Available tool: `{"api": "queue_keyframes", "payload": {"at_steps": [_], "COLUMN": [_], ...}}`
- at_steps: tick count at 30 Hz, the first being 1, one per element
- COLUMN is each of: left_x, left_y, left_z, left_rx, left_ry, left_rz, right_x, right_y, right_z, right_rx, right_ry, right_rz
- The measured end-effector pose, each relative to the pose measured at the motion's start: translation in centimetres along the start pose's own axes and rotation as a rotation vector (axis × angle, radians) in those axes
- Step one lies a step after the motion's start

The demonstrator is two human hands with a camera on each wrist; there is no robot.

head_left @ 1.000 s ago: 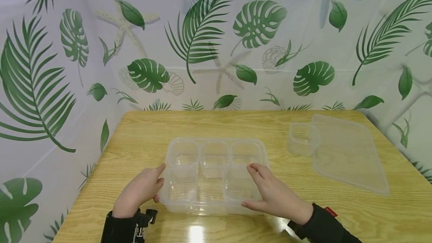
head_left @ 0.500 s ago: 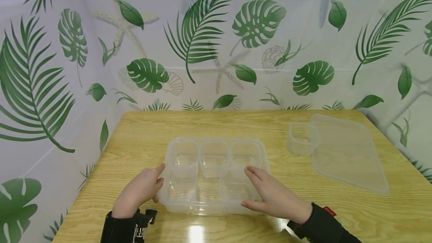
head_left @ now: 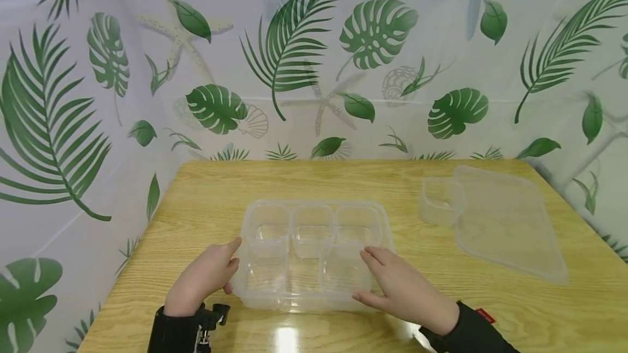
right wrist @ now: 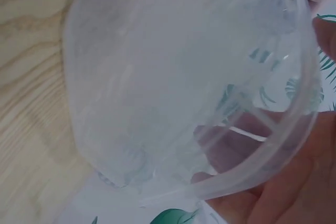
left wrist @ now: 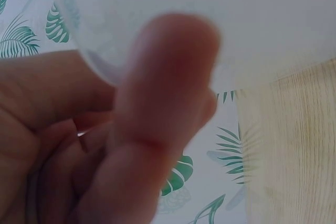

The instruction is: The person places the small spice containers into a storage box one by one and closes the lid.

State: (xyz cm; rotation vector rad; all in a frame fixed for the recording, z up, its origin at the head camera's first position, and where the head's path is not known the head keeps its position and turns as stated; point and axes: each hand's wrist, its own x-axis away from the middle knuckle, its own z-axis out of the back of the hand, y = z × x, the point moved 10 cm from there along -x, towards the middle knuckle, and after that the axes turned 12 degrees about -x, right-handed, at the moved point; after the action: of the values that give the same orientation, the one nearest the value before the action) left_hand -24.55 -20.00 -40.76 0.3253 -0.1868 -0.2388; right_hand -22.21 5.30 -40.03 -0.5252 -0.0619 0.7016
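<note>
A large clear plastic food container (head_left: 306, 304) lies on the table in the head view, with several small clear boxes inside it. My left hand (head_left: 203, 274) holds the container's left edge; in the left wrist view its thumb (left wrist: 168, 77) lies against the clear wall. My right hand (head_left: 404, 290) is at the container's right side. Its fingers are spread and fairly straight, touching the small box (head_left: 343, 274) in the front right corner. In the right wrist view the fingertips (right wrist: 228, 148) show through clear plastic. Between the two front boxes is a gap.
Another small clear box (head_left: 434, 211) stands to the right, beside a flat translucent lid (head_left: 510, 227). Both are on the wood-grain table (head_left: 221, 184). A leaf-print cloth (head_left: 304, 140) hangs behind and to the left.
The front right small box has shifted slightly left inside the container. My right hand went a little left, then back right. The left hand stays at the edge.
</note>
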Motion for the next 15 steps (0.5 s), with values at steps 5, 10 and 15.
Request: {"api": "queue_keyframes", "payload": {"at_steps": [5, 10, 15], "left_x": [0.0, 0.0, -0.1], "left_y": [0.0, 0.0, 0.1], "left_z": [0.1, 0.2, -0.1], "left_rx": [-0.004, -0.013, -0.003], "left_ry": [-0.004, -0.008, -0.013], "left_rz": [0.005, 0.005, 0.004], "right_x": [0.5, 0.5, 0.3], "right_y": [-1.1, -1.5, -1.6], "right_z": [0.8, 0.7, 0.0], "right_rx": [0.052, 0.035, 0.012], "right_ry": [0.076, 0.088, 0.076], "right_rz": [0.041, 0.062, 0.073]}}
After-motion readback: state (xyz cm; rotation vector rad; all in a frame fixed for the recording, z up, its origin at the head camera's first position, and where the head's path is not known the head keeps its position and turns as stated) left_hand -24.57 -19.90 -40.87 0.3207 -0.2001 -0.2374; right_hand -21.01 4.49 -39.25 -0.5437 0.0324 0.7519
